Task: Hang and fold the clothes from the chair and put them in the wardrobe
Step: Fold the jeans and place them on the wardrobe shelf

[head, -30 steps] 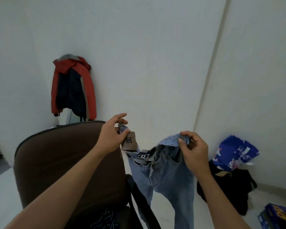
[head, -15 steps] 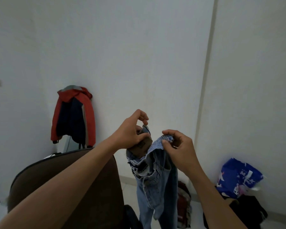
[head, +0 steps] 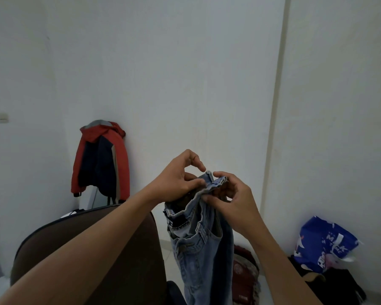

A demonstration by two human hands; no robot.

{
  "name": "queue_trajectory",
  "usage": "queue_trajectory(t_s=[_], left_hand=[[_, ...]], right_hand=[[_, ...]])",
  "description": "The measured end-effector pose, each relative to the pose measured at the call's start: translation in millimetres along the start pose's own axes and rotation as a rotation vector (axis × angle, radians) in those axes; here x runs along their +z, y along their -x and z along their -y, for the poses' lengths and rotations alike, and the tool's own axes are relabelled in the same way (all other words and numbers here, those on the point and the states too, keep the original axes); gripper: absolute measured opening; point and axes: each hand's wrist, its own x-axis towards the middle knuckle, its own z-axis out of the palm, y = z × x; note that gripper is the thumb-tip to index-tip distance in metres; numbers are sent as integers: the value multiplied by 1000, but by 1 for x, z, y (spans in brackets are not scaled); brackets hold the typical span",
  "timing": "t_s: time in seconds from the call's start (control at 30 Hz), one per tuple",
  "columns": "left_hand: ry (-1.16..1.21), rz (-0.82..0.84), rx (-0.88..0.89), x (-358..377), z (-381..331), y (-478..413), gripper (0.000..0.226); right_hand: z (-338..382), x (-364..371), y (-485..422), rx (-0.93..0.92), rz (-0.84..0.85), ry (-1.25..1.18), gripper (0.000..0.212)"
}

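While both hands pinch waistband, jeans [head: 198, 249] hang in mid-air just right of chair [head: 86, 249] back, white wall behind.

Head view:
- jeans long axis vertical; waistband up, legs pointing down, running out of frame at bottom; two halves bunched together
- left hand [head: 178, 183]: thumb and fingers clamped on waistband fold, index finger lifted clear
- right hand [head: 233, 201]: fingers curled round adjoining waistband edge, close against left grip
- red jacket [head: 101, 159] hangs on wall behind chair
- dark red bag [head: 243, 274] and blue bag [head: 323, 245] on floor, right side
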Motion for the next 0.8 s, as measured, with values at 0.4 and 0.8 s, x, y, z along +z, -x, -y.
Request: queue_trajectory(t_s=[0.4, 0.8], left_hand=[[42, 179, -28, -7, -37, 4, 48], [4, 188, -5, -17, -61, 10, 46]], right_hand=[[14, 3, 4, -145, -217, 47, 38], [21, -7, 2, -192, -59, 31, 16]])
